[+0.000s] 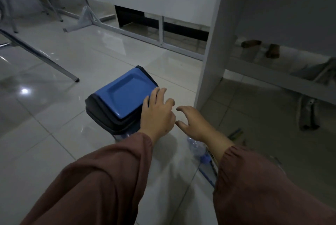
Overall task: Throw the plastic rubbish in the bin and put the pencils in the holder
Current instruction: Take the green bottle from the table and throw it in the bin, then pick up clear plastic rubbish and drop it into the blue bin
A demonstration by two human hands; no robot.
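A small bin (101, 112) with a dark body and a blue swing lid (125, 95) stands on the tiled floor. My left hand (157, 113) rests with spread fingers on the lid's right edge. Just right of it, my right hand (194, 123) hovers with loosely curved fingers and holds nothing. Under my right wrist a crumpled clear plastic bottle (197, 149) with a blue cap lies on the floor. Several pencils (236, 133) lie on the tiles right of that hand, dim and partly hidden by my sleeve. A blue pencil (207, 175) lies beside the bottle.
A white desk panel (212, 52) stands right of the bin, with shadowed floor and a chair base (307, 115) beneath the desk. Metal chair and table legs (45, 57) cross the floor at left. White partition frames (160, 32) run along the back.
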